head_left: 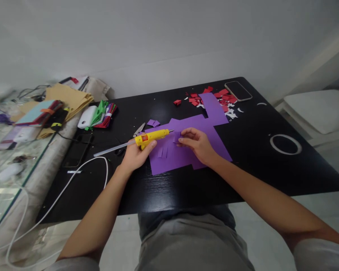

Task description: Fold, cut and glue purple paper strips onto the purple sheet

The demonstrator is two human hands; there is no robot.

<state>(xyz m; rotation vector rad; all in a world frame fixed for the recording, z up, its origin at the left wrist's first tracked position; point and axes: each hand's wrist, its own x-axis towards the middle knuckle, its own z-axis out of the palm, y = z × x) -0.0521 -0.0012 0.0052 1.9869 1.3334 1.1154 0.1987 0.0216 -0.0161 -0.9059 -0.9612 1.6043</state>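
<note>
My left hand point(137, 155) is closed around a yellow hot glue gun point(152, 137), with a clear glue stick point(113, 149) poking out of its back end. The nozzle points right, close to a small folded purple paper piece point(176, 137). That piece is pinched between the thumb and fingers of my right hand point(196, 143). Beneath both hands lie purple paper sheets point(183, 160), overlapping on the table. A few small purple strips point(162, 152) rest on the sheets, and more purple bits point(153, 123) lie just beyond. Scissors point(139, 130) are partly hidden behind the glue gun.
Red paper pieces point(196, 99) and white scraps point(231, 114) are scattered at the back right beside a phone point(238, 91). A tape ring point(286, 144) lies at right. Another phone point(77, 150), a white cable point(81, 167) and bundled paper strips point(109, 114) occupy the left side.
</note>
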